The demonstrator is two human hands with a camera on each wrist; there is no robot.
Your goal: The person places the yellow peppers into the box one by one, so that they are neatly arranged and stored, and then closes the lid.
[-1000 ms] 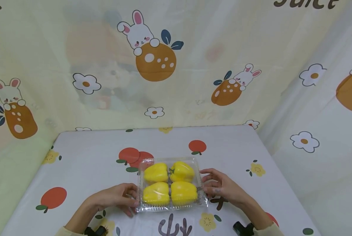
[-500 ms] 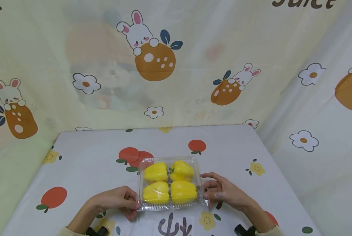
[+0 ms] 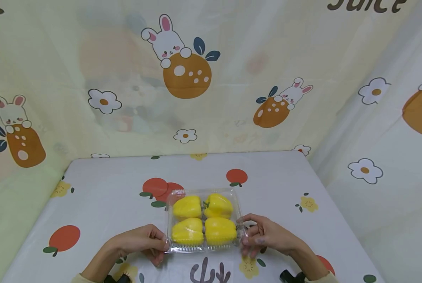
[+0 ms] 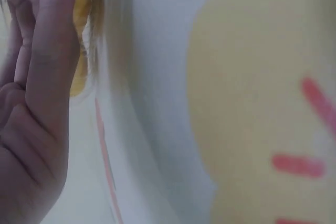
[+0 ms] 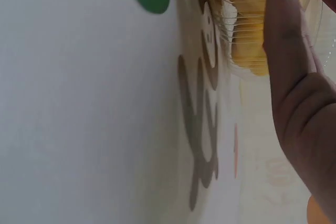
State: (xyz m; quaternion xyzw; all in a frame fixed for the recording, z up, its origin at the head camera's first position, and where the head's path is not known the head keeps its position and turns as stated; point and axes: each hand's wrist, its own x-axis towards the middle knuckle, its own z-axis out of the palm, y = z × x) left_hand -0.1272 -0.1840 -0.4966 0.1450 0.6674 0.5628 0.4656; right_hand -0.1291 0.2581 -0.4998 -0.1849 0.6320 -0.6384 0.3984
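Both our hands have closed in: our right hand [image 3: 264, 235] now pinches the right edge of the clear plastic clamshell box [image 3: 204, 248], while our left hand [image 3: 140, 240] grips its near-left corner. Thin, glossy and ribbed, it rests mid-worktop [image 3: 101, 196], holding four smooth yellow peppers [image 3: 204, 220].

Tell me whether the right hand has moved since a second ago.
Yes. The right hand has drawn nearer the person along the clear box's right edge, from its middle to its near corner, closer to the yellow flower print.
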